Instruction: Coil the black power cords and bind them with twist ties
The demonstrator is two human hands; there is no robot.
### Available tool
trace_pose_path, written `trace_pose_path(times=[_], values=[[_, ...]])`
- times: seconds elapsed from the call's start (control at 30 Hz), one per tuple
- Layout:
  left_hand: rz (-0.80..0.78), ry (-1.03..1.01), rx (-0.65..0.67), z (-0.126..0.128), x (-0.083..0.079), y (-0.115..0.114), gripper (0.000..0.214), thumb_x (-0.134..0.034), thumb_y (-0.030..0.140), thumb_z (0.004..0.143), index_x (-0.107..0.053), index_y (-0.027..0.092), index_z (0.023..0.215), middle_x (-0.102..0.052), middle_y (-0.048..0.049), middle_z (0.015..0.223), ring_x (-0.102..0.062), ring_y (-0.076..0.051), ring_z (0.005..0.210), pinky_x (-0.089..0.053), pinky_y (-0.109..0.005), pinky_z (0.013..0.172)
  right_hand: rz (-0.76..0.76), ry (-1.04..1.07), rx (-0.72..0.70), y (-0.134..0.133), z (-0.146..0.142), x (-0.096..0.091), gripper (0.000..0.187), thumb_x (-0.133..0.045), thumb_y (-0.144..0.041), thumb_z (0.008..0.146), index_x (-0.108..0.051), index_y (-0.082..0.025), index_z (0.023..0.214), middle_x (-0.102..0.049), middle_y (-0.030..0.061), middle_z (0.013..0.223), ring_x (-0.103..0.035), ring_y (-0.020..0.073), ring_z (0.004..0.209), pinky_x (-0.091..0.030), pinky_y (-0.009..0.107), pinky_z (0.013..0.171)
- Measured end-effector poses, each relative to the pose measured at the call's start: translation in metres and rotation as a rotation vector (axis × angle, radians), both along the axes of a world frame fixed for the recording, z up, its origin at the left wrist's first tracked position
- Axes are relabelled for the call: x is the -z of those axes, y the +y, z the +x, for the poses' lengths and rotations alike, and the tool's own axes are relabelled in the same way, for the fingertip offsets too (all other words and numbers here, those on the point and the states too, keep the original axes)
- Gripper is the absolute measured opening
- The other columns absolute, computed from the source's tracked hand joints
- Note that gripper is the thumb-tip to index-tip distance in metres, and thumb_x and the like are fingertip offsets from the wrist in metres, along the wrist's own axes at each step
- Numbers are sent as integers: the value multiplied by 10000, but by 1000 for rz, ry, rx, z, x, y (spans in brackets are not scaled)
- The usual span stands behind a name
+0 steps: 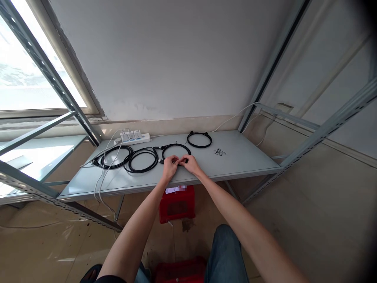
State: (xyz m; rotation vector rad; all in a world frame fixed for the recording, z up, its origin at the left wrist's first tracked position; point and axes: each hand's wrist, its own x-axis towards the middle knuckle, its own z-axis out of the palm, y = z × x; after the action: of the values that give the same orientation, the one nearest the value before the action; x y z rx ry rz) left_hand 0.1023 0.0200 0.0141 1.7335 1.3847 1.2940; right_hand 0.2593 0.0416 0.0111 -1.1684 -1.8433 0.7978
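A coiled black cable [176, 145] lies on the grey shelf, its near side under my hands. My left hand [170, 166] is closed in a pinch at the coil's near edge. Against it, fingertips nearly touching, my right hand [191, 163] pinches the same part of the cable. My fingers hide whether a small tie is also between them. Left of this coil lie two more black cable coils [142, 171], one overlapping the other. Behind and to the right is a smaller cable coil [199, 146]. Several short black ties [219, 152] lie in a little pile at the right.
A white power strip [136, 139] with plugs sits at the shelf's back left, its white cords hanging over the front edge. Metal posts [85, 127] frame the shelf [244, 161]. Below stand a red plastic stool [177, 206] and another red object [179, 271] near my knees.
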Motion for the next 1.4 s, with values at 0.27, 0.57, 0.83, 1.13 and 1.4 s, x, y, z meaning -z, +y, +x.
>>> trace_pose_path(times=[0.27, 0.57, 0.83, 1.13, 1.4], values=[[63, 127, 65, -9, -1, -5, 98, -632, 172, 879, -710, 193, 934, -679, -69, 1037, -662, -194, 966, -531, -334, 905, -6, 69, 28, -2, 5, -1, 181, -705, -345, 777, -678, -170, 737, -678, 37, 786, -589, 168, 733, -474, 295, 715], [43, 229, 68, -5, 2, 0, 61, -675, 177, 878, -731, 174, 853, -658, -76, 1004, -644, -198, 897, -532, -346, 880, 43, 37, 37, 1, 7, 7, 178, -632, -318, 868, -672, -178, 766, -678, 53, 861, -607, 175, 766, -496, 307, 745], [55, 205, 76, -4, 1, -1, 83, -643, 166, 885, -714, 176, 843, -661, -69, 952, -639, -194, 859, -519, -333, 823, 102, 70, 85, 0, 9, 13, 122, -626, -280, 869, -637, -192, 786, -621, 52, 929, -613, 184, 830, -515, 336, 810], [42, 158, 58, -3, 0, -1, 102, -632, 190, 902, -649, 189, 802, -651, -43, 871, -597, -177, 783, -470, -313, 755, 11, 176, 16, 8, 12, 18, 163, -660, -356, 827, -705, -199, 829, -680, 56, 910, -572, 175, 747, -480, 333, 723], [60, 160, 56, -3, 3, 0, 78, -625, 167, 880, -688, 184, 838, -685, -68, 920, -637, -200, 834, -490, -326, 796, -98, 199, -225, 8, 27, 9, 350, -807, -308, 703, -664, -203, 1005, -681, 45, 962, -622, 192, 909, -510, 354, 855]])
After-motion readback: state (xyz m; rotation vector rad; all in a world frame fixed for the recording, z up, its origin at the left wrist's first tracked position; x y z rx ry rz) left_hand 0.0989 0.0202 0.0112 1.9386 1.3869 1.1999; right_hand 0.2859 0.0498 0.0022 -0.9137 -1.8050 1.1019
